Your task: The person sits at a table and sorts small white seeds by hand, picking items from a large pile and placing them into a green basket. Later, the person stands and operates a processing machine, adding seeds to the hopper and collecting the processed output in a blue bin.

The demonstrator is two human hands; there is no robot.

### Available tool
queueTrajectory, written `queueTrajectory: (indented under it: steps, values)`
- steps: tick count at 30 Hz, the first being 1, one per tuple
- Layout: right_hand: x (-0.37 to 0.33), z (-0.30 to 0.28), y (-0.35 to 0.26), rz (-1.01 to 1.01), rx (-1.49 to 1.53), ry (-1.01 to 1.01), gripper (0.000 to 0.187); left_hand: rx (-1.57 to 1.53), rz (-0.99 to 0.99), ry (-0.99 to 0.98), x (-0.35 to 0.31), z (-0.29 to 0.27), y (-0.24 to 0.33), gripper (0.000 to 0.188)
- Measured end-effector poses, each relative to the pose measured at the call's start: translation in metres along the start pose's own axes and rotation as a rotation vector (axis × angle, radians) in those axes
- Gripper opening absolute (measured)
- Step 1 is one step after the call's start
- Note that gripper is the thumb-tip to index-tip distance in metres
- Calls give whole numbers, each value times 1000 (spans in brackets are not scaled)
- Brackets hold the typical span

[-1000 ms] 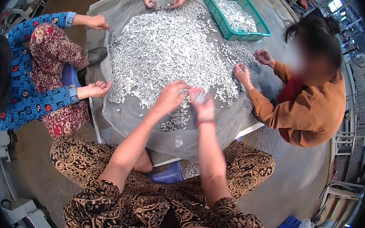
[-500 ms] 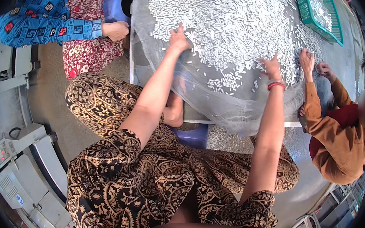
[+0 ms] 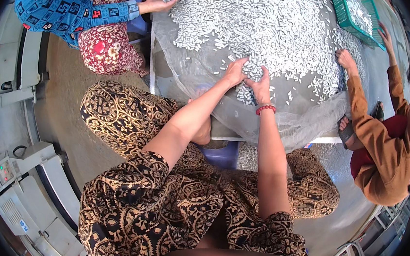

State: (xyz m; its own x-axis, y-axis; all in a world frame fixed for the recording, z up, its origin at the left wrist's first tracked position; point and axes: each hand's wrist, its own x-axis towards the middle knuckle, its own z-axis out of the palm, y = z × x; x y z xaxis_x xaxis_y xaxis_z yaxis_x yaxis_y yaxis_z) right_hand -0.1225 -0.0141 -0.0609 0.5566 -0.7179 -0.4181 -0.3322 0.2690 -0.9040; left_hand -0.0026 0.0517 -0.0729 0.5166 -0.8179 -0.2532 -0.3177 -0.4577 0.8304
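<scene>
A wide spread of small, white-silvery, oblong pieces (image 3: pixel 277 32) covers much of the low table. At its near edge, my left hand (image 3: pixel 234 73) and my right hand (image 3: pixel 261 87) lie close together, thumbs almost meeting. Each hand is open, fingers apart, touching the pieces rather than gripping any. A small cluster of the pieces (image 3: pixel 245 93) sits just below and between my hands. A red bead bracelet (image 3: pixel 265 109) circles my right wrist. What kind of pieces these are, I cannot tell.
Thin translucent netting (image 3: pixel 283 120) drapes over the table's near edge. A green basket (image 3: pixel 356 24) of similar pieces stands at the far right. One co-worker in a blue patterned sleeve (image 3: pixel 112 15) sits left; another in brown sleeves (image 3: pixel 377 133) sits right. A grey machine (image 3: pixel 33 196) stands lower left.
My hands have come from wide apart to close together, gathering some pieces between them. The left co-worker now cups pieces; the right co-worker's far hand has moved to the basket.
</scene>
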Motion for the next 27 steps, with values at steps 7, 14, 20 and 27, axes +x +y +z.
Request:
queueTrajectory:
  steps: [7, 14, 20, 27]
  values:
    - [-7, -54, -37, 110, 322, -105, 38, -231, 12, -306, 21, -19, 38, 50]
    - [-13, -73, -61, 218, 548, -54, 52, -288, -255, -399, 20, -52, 69, 39]
    - [-26, -58, -58, 139, 698, 63, 65, -452, -161, -177, 16, -46, 55, 27]
    - [-30, -52, -46, 134, 772, 114, 80, -570, -210, -187, 13, -44, 51, 71]
